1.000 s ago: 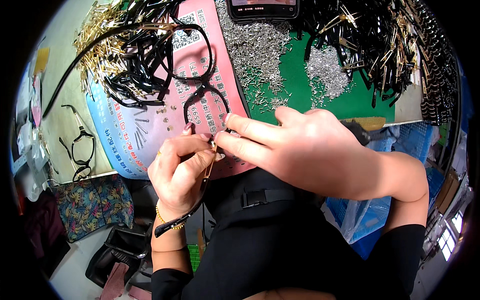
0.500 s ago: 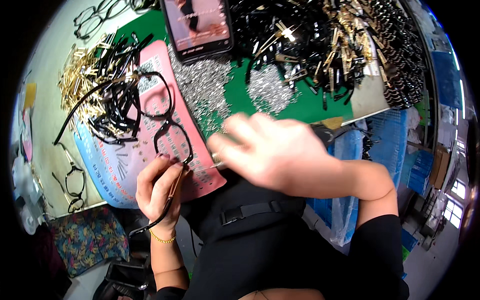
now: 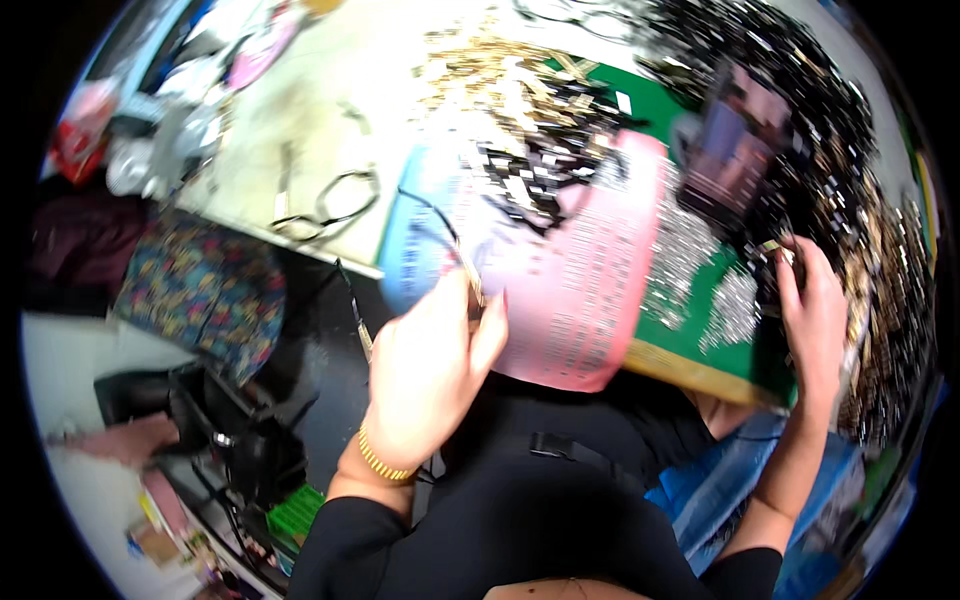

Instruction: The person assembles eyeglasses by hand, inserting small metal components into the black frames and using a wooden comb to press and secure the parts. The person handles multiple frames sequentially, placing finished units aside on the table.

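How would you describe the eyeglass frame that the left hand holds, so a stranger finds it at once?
Start at the pink and blue printed sheet on the green mat. At its near left edge the left hand pinches a thin black eyeglass frame. It alone is lifted; the other frame lies flat on the pale tabletop.

Glossy black plastic frames (image 3: 800,90), brassy metal parts (image 3: 490,60), matt green mat (image 3: 700,330)

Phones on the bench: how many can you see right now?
1. A dark rectangular phone with a lit screen stands on the green mat, just above the right hand. Others may be buried under parts.
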Action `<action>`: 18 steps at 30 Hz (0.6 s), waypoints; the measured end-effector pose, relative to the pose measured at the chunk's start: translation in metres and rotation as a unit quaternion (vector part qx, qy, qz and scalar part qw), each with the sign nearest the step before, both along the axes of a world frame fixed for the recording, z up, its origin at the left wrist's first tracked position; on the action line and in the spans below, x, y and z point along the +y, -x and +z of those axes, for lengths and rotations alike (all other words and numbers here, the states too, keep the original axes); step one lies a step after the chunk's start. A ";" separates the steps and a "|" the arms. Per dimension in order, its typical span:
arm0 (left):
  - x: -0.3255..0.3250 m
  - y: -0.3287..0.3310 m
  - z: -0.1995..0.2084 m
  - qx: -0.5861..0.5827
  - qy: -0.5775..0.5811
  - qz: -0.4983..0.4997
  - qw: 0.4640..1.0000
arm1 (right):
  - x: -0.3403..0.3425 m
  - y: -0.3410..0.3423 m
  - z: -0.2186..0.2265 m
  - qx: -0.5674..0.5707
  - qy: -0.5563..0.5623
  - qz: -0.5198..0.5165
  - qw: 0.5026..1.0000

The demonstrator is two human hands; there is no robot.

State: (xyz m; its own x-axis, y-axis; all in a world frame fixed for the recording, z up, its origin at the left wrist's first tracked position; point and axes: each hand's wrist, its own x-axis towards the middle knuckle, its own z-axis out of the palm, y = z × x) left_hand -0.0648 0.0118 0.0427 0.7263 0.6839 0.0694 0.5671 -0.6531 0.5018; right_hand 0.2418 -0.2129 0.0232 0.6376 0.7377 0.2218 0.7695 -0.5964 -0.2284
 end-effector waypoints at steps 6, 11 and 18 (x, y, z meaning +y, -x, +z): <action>0.092 0.001 -0.030 0.008 -0.320 0.187 0.929 | 0.042 -0.001 0.000 0.107 0.073 -0.079 0.988; 0.154 0.009 -0.067 -0.054 -0.204 0.152 0.966 | 0.015 -0.004 0.012 0.041 0.036 -0.022 0.998; 0.110 -0.062 -0.041 -0.105 -0.151 0.105 0.977 | -0.051 0.008 0.038 0.201 -0.121 -0.114 0.966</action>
State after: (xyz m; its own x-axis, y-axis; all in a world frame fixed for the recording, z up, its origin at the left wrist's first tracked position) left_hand -0.0026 0.1215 0.0018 0.5193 0.7419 0.4242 0.6097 -0.6695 0.4244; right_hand 0.2336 -0.2642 0.0609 0.8473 0.5262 0.0721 0.4459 -0.6310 -0.6348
